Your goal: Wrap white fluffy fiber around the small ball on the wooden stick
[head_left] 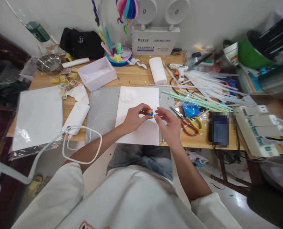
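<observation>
Between the thumb and fingers of my left hand (137, 118) is a small orange and blue piece (150, 112), held above a white sheet (138, 136) on the table. Just to the right of the piece, my right hand (168, 124) has its fingers curved and apart, with nothing visible between them. Under the white sheet lies a grey mat (100, 106). A clear bag with blue material (191, 109) and scissors with red and yellow handles (191, 125) rest to the right of my right hand.
White and green strips (203, 103) and a glue gun (180, 71) lie at the back right. A white box (98, 74), a paper roll (158, 70) and a colourful model (119, 58) stand behind. A white cable (100, 144) loops over my left forearm.
</observation>
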Available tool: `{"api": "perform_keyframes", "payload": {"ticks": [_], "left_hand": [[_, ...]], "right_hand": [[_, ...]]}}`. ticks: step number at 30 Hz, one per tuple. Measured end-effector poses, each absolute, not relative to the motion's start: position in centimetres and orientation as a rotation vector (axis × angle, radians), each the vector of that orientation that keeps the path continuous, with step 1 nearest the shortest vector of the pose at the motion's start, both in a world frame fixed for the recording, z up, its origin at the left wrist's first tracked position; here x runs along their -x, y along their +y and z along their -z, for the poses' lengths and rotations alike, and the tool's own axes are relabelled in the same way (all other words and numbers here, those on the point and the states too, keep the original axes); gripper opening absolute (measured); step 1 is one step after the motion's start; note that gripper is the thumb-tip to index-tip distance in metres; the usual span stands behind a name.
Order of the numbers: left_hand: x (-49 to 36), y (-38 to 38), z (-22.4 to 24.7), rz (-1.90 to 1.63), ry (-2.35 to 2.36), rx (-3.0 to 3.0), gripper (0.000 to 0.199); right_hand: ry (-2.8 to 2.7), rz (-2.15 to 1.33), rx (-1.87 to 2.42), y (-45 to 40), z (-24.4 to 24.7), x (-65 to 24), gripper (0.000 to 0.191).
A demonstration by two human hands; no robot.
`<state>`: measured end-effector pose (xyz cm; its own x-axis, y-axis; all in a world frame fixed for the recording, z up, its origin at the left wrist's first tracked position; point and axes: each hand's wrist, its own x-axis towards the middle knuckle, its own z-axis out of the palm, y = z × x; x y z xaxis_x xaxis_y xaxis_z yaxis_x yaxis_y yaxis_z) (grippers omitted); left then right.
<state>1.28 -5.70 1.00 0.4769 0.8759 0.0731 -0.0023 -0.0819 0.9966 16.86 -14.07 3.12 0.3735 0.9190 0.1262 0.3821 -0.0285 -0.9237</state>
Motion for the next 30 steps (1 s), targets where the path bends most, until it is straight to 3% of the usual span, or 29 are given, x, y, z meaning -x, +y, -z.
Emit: {"api": "perform_keyframes", "payload": {"ticks": [5,14,21,30], "left_hand": [[-2.3,-3.9,-0.8,-0.924,0.669,-1.487,0.038],[-2.7,-2.5,-0.9,-0.883,0.821,-1.395,0.034],[-2.5,-2.0,-0.5,-0.789,0.766,-1.068,0.04],[-2.3,-2.1,-0.7,-0.806,0.758,-1.03,0.048]], "right_hand": [[-0.906,-0.989,1.391,-11.1,-2.7,-17.3,0.039],[-0.695,-1.08,1.382,-8.4,-2.0,-17.6,0.028],[-0.614,-1.192,1.274,-8.2,-1.5,-17.6,0.037],[-0.728,-0.988,1.397,-8.5,-1.2,-16.9,0.031]]}}
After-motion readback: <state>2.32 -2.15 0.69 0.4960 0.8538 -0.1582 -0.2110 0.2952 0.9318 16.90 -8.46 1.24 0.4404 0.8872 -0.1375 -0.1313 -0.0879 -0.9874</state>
